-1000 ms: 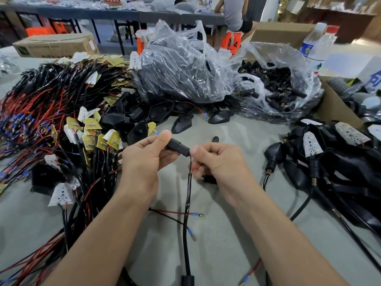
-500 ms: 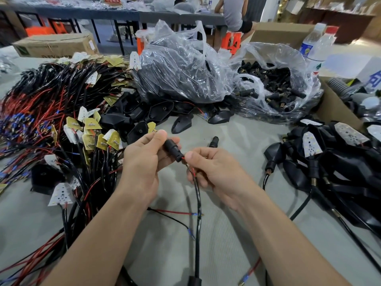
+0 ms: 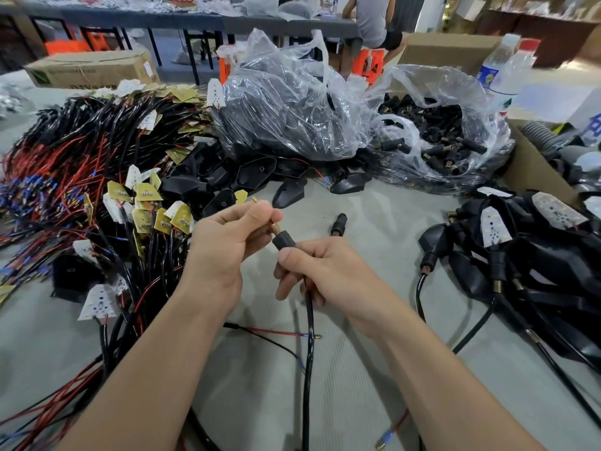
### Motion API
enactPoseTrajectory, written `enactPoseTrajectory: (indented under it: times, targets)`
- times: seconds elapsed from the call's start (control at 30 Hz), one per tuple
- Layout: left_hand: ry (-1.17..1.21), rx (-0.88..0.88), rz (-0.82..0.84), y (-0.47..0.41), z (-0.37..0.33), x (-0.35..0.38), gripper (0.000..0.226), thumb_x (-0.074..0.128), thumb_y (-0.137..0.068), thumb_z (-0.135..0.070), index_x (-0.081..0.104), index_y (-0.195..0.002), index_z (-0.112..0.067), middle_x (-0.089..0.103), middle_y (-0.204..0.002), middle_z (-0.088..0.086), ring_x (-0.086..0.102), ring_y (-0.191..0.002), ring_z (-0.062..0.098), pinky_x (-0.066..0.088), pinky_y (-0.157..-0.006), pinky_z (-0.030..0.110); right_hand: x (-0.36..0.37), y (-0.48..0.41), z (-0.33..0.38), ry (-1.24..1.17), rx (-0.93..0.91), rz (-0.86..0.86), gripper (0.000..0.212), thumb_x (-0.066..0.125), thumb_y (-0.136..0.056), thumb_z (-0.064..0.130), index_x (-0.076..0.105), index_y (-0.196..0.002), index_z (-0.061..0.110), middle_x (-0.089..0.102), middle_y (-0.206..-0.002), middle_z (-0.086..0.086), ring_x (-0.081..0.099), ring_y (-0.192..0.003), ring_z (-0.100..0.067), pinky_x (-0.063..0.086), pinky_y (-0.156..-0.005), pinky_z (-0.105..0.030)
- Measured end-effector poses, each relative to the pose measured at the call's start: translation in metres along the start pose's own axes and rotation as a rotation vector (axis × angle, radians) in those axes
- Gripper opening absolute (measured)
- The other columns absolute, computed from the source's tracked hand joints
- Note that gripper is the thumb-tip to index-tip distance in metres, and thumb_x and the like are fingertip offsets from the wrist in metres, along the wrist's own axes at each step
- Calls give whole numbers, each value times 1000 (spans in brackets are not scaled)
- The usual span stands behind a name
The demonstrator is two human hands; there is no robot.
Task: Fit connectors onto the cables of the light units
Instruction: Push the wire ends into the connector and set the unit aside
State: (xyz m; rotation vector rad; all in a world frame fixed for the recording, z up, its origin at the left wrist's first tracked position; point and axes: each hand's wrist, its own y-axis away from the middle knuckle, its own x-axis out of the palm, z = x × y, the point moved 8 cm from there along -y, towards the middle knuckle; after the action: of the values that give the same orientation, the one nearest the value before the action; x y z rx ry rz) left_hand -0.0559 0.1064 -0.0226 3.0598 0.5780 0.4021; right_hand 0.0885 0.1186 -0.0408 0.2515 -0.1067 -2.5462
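The right hand (image 3: 328, 271) grips a black cylindrical plastic connector (image 3: 283, 243) on a black sheathed cable (image 3: 308, 336); the left hand (image 3: 227, 252) pinches a brass-tipped wire (image 3: 254, 200) just above it

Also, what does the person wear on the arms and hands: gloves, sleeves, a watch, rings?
Nothing shows. The left hand and the right hand are bare, without gloves, and no ring is visible on the fingers in view. The left forearm and the right forearm are uncovered down to the picture's edge: no sleeve, watch or bracelet.
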Motion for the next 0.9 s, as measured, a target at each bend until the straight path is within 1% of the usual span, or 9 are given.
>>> enactPoseTrajectory:
  times: [0.13,0.23,0.4,0.5,0.57,0.63,0.7,0.8,0.9]
  targets:
    - [98,54,-135,-1,-10,-12,32,70,-94,-17,79,-64,-26,75,-74,-1,67,-65,6,54,-61,16,11,2,-4,31,63,116,32,61,-99,27,72,-82,1,76,-74,-13,44,-46,-17,38,-45,-19]
    - [136,91,-190,-2,-14,-17,41,68,-95,-15,77,-58,-29,73,-70,-4,64,-65,6,51,-60,14,18,2,-6,39,74,159,35,62,-98,31,72,-80,2,75,-73,-14,46,-54,-26,39,-46,-19]
    - [236,57,-186,-8,-10,-21,43,66,-97,-13,77,-56,-24,72,-72,-2,61,-69,9,50,-59,11,31,5,-5,-182,133,323,38,57,-99,36,72,-75,10,74,-74,-19,44,-50,-27,39,-42,-18]
    - [302,8,-219,-11,-3,-23,34,66,-97,-11,76,-65,-17,73,-72,0,63,-67,9,51,-58,10,25,1,-5,15,101,232,38,58,-100,34,70,-75,8,75,-71,-15,46,-50,-25,39,-45,-20]
    - [315,15,-251,-12,-2,-25,18,67,-96,-10,73,-80,-13,74,-72,1,66,-64,9,52,-58,11,16,-1,-4,252,65,84,37,62,-96,37,67,-70,11,74,-66,-8,48,-51,-18,41,-47,-23]
    - [343,32,-271,-14,-3,-28,8,67,-96,-9,71,-90,-10,75,-73,1,68,-64,10,53,-59,12,9,-1,0,413,8,-61,41,66,-91,40,58,-68,7,70,-64,-10,45,-47,-12,39,-48,-28]
    - [376,21,-289,-16,-1,-29,7,65,-98,-8,71,-95,-9,76,-74,1,71,-66,10,53,-60,12,6,0,1,428,-13,-122,44,67,-89,40,53,-68,5,68,-64,-14,42,-45,-11,37,-47,-29]
    - [418,-15,-303,-17,3,-31,7,62,-100,-7,69,-100,-8,77,-75,1,73,-69,10,54,-61,12,8,-2,-2,301,19,-68,37,68,-90,35,58,-68,6,66,-51,-6,44,-40,-9,36,-41,-21]
    - [492,-10,-365,-20,2,-45,7,62,-100,-7,69,-101,-7,77,-76,1,73,-70,8,53,-62,11,11,1,-5,197,26,1,12,72,-87,22,70,-79,13,69,-55,-2,50,-44,-12,42,-44,-20]
